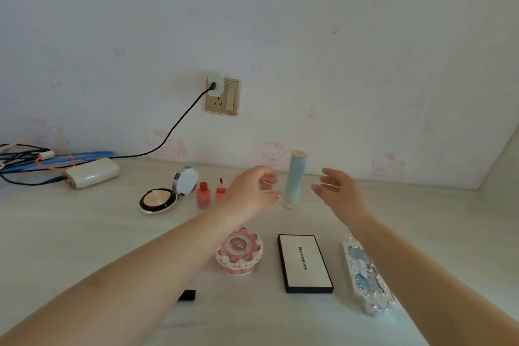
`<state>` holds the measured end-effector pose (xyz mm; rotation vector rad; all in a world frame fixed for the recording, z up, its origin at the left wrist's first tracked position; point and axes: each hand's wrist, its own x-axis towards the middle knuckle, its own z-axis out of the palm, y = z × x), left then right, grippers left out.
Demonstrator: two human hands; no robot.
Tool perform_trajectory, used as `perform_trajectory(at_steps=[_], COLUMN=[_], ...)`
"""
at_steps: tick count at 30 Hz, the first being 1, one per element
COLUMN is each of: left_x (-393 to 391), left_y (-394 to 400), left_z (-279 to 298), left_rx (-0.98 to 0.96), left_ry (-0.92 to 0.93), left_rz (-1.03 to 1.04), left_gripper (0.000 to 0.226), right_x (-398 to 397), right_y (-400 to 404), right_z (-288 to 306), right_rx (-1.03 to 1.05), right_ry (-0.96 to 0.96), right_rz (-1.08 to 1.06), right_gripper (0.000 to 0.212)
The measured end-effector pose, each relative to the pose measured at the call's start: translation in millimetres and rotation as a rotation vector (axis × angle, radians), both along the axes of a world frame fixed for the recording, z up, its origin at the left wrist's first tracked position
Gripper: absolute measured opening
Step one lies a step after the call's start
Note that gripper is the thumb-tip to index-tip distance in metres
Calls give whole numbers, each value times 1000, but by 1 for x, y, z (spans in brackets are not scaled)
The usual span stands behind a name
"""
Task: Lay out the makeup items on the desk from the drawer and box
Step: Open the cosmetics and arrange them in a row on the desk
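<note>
The pale tabletop (84,233) runs back to a wall papered with faint pink cartoon cats, where a gold socket plate (222,96) holds a plug with a black cable (179,123) trailing down to the left. The landmark is the tall pale-blue bottle (294,178), standing upright near the back of the tabletop with a gold top.

The two bare forearms are the biggest things in view, reaching in from the bottom corners. The left hand (252,191) hangs just left of the bottle, fingers loosely curled and spread, holding nothing; its fingertips are close to the bottle but whether they touch is unclear. The right hand (337,191) hangs just right of the bottle, open with fingers spread, empty and apart from it.

Nearer the camera than the bottle lies a flat white palette with a black border (304,262). To the right of that, partly under the right forearm, lies a long pale-blue ornate case (365,278). Left of the palette sits a round pink flower-rimmed compact (240,251).

Far left of the bottle, a cream oblong device (91,173) rests beside a tangle of blue and black cords (31,160). Closer, an open powder compact (165,194) shows its mirror raised. Between it and the left hand stand two small red bottles (203,194). A small black item (186,295) peeks out beneath the left forearm.
</note>
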<state>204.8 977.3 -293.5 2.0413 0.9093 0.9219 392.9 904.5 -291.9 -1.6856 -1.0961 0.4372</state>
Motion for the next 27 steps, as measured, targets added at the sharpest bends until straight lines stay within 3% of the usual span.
perform_trajectory(at_steps=[4, 7, 9, 14, 20, 27], left_x=[46, 67, 78, 91, 67, 24], left_y=[33, 50, 58, 61, 52, 43], left_z=[-15, -28, -37, -48, -44, -26], left_rx=[-108, -168, -192, -173, -62, -40], left_ry=[-74, -96, -78, -106, -120, -158], left_rz=[60, 55, 31, 26, 120, 114], left_gripper=[58, 68, 63, 23, 21, 26], right_x=[11, 12, 12, 8, -19, -47], right_y=[37, 59, 69, 78, 75, 78], right_z=[-4, -9, -13, -22, -20, 1], right_rx=[-35, -18, -8, 37, 113, 125], right_ry=[11, 7, -11, -1, 38, 18], right_rz=[38, 99, 108, 59, 50, 152], right_gripper=[54, 39, 29, 31, 43, 34])
